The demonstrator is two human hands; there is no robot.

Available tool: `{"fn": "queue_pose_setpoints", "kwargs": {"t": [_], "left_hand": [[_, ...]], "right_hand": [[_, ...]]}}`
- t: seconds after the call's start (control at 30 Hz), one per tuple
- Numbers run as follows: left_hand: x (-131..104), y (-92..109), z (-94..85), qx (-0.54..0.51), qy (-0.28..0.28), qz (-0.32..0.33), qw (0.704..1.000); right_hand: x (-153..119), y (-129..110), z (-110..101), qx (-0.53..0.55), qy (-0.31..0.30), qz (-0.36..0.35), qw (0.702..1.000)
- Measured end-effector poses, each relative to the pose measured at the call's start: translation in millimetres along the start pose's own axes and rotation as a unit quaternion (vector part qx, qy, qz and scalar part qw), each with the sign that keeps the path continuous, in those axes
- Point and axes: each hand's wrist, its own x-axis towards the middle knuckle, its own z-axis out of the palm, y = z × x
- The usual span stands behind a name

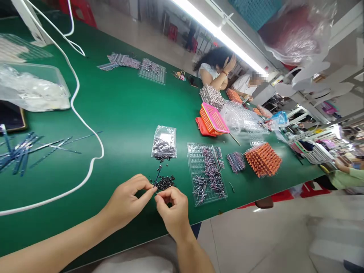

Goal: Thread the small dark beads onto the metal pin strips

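Note:
Thumb and forefinger of my left hand [129,201] pinch a thin dark strip [157,175], which points up and away from the fingertips. My right hand [174,212] is closed in a pinch close beside the left fingertips, near the strip's lower end. What sits between its fingers is too small to make out. Just beyond both hands lies a loose pile of small black beads [166,182]. Farther back, a clear plastic bag [164,139] holds more dark beads, with some spilled at its edge.
Right of the beads, a clear plastic tray [196,159] bears many thin strips. An orange stacked bundle [263,159] and a pink and orange basket [214,118] stand farther right. A white cable [82,117] crosses the left side near loose blue strips [21,151]. Other people sit beyond.

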Motion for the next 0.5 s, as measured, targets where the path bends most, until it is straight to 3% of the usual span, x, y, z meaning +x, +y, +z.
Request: {"fn": "queue_pose_setpoints", "kwargs": {"t": [0.17,0.37,0.5], "left_hand": [[5.6,-1.6,-4.7,-0.039,-0.038,-0.078,0.995],[10.1,5.6,-12.0,-0.076,-0.072,-0.130,0.986],[12.7,8.2,-9.9,-0.136,-0.084,-0.140,0.977]], "right_hand": [[-2.9,-1.4,-12.0,-0.086,0.049,-0.077,0.992],[11.3,26.0,-88.1,-0.247,0.176,-0.143,0.942],[18.9,56.9,-121.0,-0.345,0.201,-0.173,0.900]]}}
